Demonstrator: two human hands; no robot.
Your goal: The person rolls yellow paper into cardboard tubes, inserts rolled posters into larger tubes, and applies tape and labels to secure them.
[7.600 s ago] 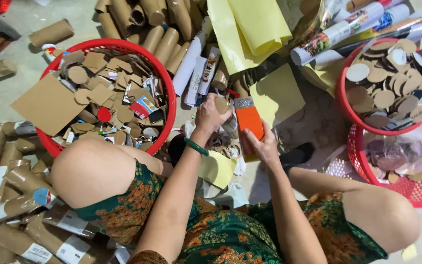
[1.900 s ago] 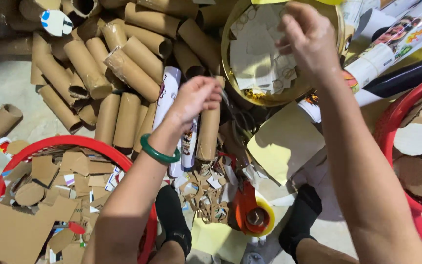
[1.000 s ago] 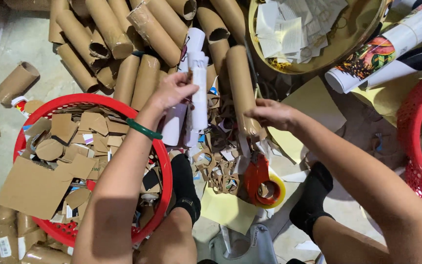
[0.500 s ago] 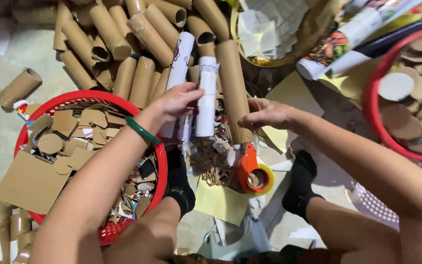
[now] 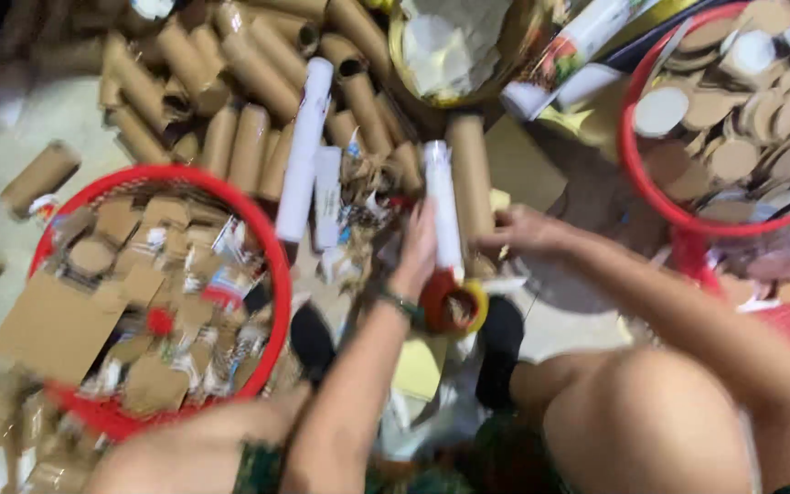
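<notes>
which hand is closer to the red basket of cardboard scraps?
Left. The left hand is just right of the red basket, against a white tube. The right hand is farther right.

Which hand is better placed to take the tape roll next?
Left, probably. The left hand holds the white tube right above the tape roll, and its wrist nearly touches it. The right hand sits farther off, by a cardboard tube.

Matt brown cardboard tubes (image 5: 258, 73) lie heaped; the white paper-wrapped tube (image 5: 443, 206) looks smooth; the round red plastic basket (image 5: 262, 238) is glossy.
</notes>
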